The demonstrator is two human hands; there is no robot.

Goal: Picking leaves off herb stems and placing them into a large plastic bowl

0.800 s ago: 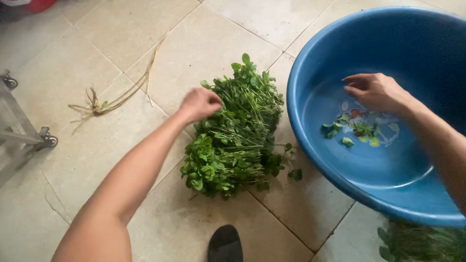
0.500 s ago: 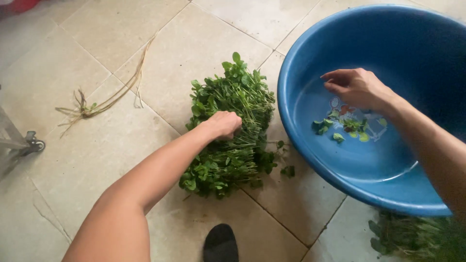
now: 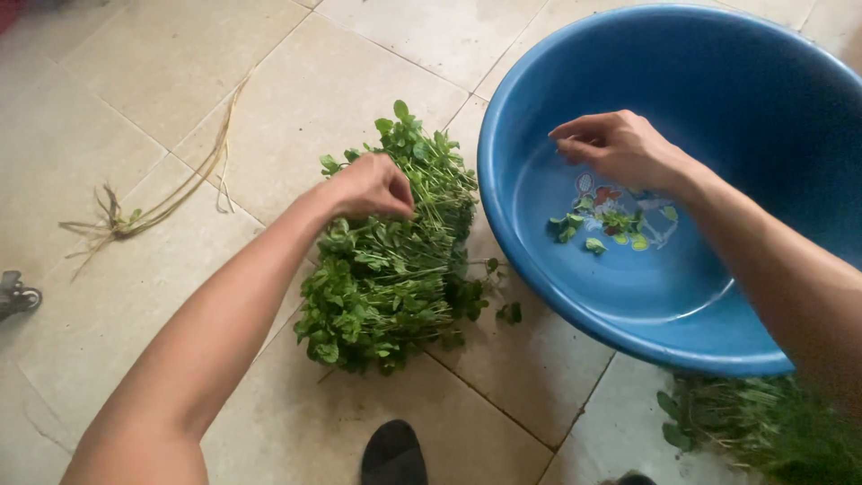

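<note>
At the far left edge a small dark wheel (image 3: pixel 16 295) shows on the tiled floor (image 3: pixel 135 81), and just right of it lies a dry stalk (image 3: pixel 162 207) with roots, well apart from everything else.

Right of that, the left hand (image 3: pixel 373 186) rests on the greens (image 3: pixel 391 260), a loose heap of leafy stems lying on the floor just left of the basin. Its grip is curled shut on a few stems near the far end of the heap (how many, the knuckles hide). The greens look light, soft and limp; leaves would likely bruise or tear if squeezed, so the stems make the better hold, taken in small pinches, not by the leafy tops.

At the near edge a dark shoe tip (image 3: pixel 392 454) pokes in below the heap.

The blue basin (image 3: pixel 718 72) sits at the right, with a few picked leaves (image 3: pixel 602 229) on its wet bottom. The right hand (image 3: pixel 620 148) hovers over them inside the basin, fingers bent inward; whether it pinches anything I cannot tell.

At the near right, below the basin's rim, lies a second bunch (image 3: pixel 754 422), blurred.
</note>
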